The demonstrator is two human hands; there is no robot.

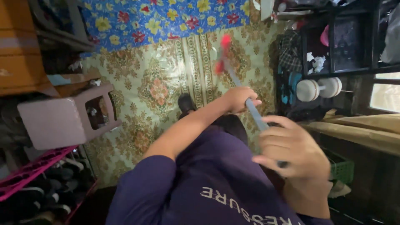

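Both hands grasp the pole (252, 110): left hand (238, 99) is clenched around it mid-shaft, right hand (291, 148) wraps the near end, fingers curled, though motion blur hides how firm that hold is. The pole runs diagonally from the person's lap out over the floor, ending in a red head (222, 54) that is smeared by blur; probably a broom or mop, shape not resolvable. Risks: the head sits close to the black shelf (333, 41), so a wide sweep could clip it or knock the white dumbbell (318, 88) loose. A loose right hold could let the smooth grey shaft slide or twist. The foot (186, 103) stands just beside the sweep line, so it could get hit. The stool (68, 118) lies tipped on its side at left, boxy pale-pink plastic, well apart from the head. Floor covering (166, 79) looks like glossy printed vinyl, beige floral pattern, likely slippery; a blue flowered sheet (166, 18) lies beyond it. Pink shoe rack (29, 171) sits lower left, slatted plastic.
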